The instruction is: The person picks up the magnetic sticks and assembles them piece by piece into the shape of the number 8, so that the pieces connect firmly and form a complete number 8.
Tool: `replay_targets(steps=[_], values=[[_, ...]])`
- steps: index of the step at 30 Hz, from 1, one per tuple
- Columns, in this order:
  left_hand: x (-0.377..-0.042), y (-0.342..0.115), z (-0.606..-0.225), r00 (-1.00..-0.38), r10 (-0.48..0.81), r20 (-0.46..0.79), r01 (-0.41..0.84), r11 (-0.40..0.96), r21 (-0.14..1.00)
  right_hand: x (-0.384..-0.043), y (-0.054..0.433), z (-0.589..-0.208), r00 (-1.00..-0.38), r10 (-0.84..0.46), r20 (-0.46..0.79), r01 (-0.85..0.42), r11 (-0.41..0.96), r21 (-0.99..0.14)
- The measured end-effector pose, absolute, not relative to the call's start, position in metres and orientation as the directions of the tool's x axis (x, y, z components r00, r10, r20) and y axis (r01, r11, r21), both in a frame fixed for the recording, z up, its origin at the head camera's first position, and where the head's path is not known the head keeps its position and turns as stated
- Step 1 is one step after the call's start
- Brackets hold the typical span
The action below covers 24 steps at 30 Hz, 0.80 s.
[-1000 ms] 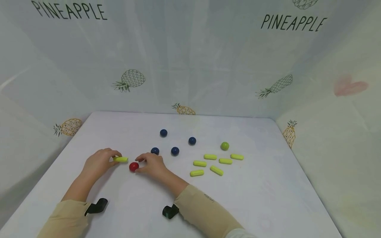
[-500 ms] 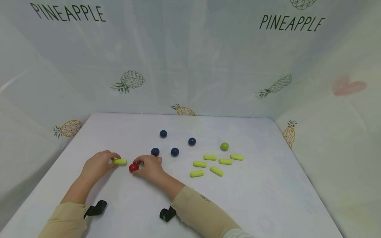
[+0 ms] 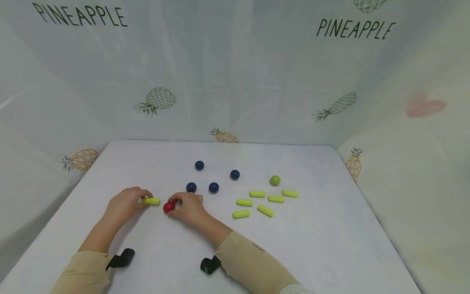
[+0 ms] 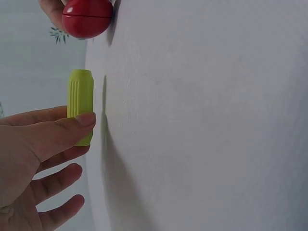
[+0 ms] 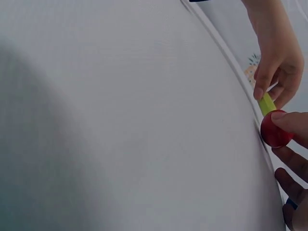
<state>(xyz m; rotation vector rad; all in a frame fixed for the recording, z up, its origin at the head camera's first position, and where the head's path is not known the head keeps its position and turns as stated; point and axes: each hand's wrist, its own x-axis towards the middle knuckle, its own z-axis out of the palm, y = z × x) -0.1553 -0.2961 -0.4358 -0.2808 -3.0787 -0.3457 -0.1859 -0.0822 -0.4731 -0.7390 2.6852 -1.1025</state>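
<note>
Between thumb and fingers, my left hand [image 3: 124,205] pinches a yellow-green ridged stick [image 4: 81,98] by one end. In the left wrist view the stick is just off the white surface, its shadow beside it. My right hand [image 3: 190,207] grips a shiny red ball [image 3: 169,207], which shows a thin seam line [image 4: 87,16] around it in the left wrist view. A small gap separates the free end of the stick from the ball in the head view. From the right wrist, the thumb [image 5: 288,121] lies on the red ball and the stick overlaps behind it.
Several dark blue balls [image 3: 213,188] lie beyond my right hand. To the right are several loose yellow-green sticks [image 3: 276,199] and one green ball [image 3: 275,180]. The white table [image 3: 323,237] meets a pineapple-print cloth [image 3: 257,81] at its back edge.
My right fingers have come round the red ball, which they were only beside a second ago. My left hand still holds the stick, now slightly lower in the head view.
</note>
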Motion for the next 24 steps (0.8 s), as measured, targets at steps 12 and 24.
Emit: replay_targets(steps=[12, 24], values=[[-0.159, -0.280, -0.436, -0.980, 0.196, 0.034, 0.198, 0.954, 0.223, -0.187, -0.068, -0.476, -0.881, -0.468, 0.062, -0.363, 0.588, -0.722], [-0.161, -0.261, -0.436, -0.975, 0.219, 0.035, 0.222, 0.951, 0.217, -0.185, -0.052, -0.472, -0.904, -0.425, 0.045, -0.303, 0.564, -0.768]])
